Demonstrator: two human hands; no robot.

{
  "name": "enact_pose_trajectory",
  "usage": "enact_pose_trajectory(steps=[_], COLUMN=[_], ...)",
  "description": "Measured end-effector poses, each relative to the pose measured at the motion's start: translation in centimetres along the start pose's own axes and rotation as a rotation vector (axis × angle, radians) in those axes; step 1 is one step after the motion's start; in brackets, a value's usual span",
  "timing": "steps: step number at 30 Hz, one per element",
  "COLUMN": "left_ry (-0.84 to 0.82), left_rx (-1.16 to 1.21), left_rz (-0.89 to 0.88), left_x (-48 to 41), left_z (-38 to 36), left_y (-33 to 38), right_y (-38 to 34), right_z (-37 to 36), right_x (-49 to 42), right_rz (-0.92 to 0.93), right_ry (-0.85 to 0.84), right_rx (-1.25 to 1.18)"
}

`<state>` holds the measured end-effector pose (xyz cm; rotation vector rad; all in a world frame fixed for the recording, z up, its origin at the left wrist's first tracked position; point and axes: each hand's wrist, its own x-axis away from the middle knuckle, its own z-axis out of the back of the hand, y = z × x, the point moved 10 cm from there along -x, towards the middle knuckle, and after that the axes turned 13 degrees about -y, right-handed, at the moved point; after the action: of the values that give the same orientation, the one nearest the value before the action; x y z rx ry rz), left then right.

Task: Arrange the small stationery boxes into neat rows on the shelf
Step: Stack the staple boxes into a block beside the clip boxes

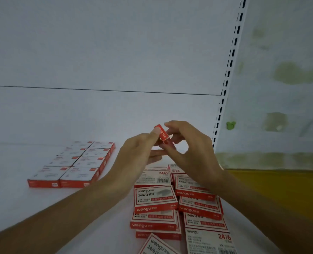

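Observation:
A small red and white staple box (162,134) is held up on edge above the white shelf (14,204), its red end facing me. My left hand (133,158) pinches it with the thumb on its upper left. My right hand (186,145) grips it from the right with fingertips on top. Below the hands lies a loose, overlapping pile of the same boxes (155,198), some face up, some showing barcodes. To the left, two neat rows of boxes (73,164) lie flat, side by side, running toward the back.
The shelf's white back panel (104,52) rises behind. A slotted upright (225,85) marks the shelf's right end. Beyond it are a stained wall (284,79) and a yellow surface (280,189).

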<state>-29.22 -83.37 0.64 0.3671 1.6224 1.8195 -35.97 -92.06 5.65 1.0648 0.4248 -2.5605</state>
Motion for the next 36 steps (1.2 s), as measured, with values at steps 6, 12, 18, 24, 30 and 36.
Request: enact_pose_trajectory(steps=[6,12,18,24,30,36], left_ry=[0.096,0.121,0.11,-0.077,-0.03,-0.058], left_rx=[0.244,0.213,0.215,0.144,0.271,-0.161], left_rz=[0.096,0.03,0.03,0.126,0.092,-0.048], left_x=[0.3,-0.9,-1.8,-3.3,-3.9,-3.8], left_z=[1.9,3.9,3.8,2.5,2.1,2.0], left_y=[-2.4,-1.9,-2.5,-3.7,-4.0,-2.2], right_y=[-2.0,1.7,4.5,7.8,6.9,6.6], right_z=[-2.6,-1.8,-2.6,-4.9,-6.3,-7.0], right_x=[-0.3,-1.3,-0.9,0.3,-0.6,-1.3], right_rz=[0.135,-0.044,-0.273,-0.624,-0.592,-0.515], right_ry=[-0.141,-0.182,-0.217,-0.161,-0.299,-0.4], right_rx=[0.043,-0.006,-0.383,-1.089,-1.013,-1.071])
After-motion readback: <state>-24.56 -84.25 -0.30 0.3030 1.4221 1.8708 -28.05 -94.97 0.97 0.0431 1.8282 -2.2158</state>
